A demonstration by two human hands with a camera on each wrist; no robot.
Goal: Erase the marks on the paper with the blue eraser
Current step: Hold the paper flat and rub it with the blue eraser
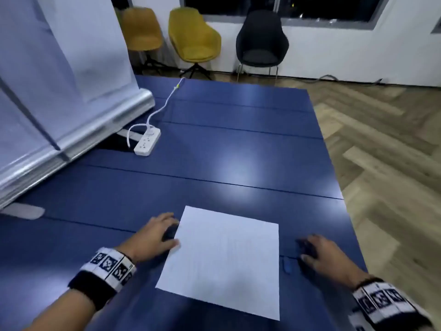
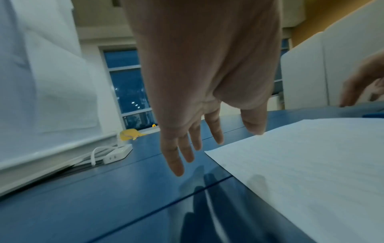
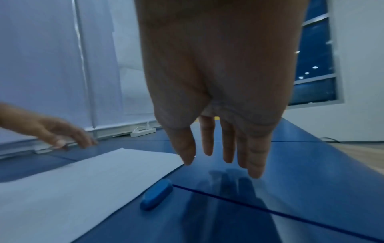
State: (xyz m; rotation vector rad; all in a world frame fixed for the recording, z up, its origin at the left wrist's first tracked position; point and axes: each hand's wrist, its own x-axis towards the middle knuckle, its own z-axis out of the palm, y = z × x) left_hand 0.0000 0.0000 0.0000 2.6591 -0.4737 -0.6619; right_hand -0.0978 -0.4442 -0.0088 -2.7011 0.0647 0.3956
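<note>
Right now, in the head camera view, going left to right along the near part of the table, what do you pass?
left hand → paper → blue eraser → right hand

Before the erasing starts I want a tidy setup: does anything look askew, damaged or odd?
Little stands out. The paper lies flat and uncreased, only turned slightly askew to the table edge. The blue eraser lies just off its right edge, beside the open right hand. The left hand's thumb touches the paper's left edge.
</note>
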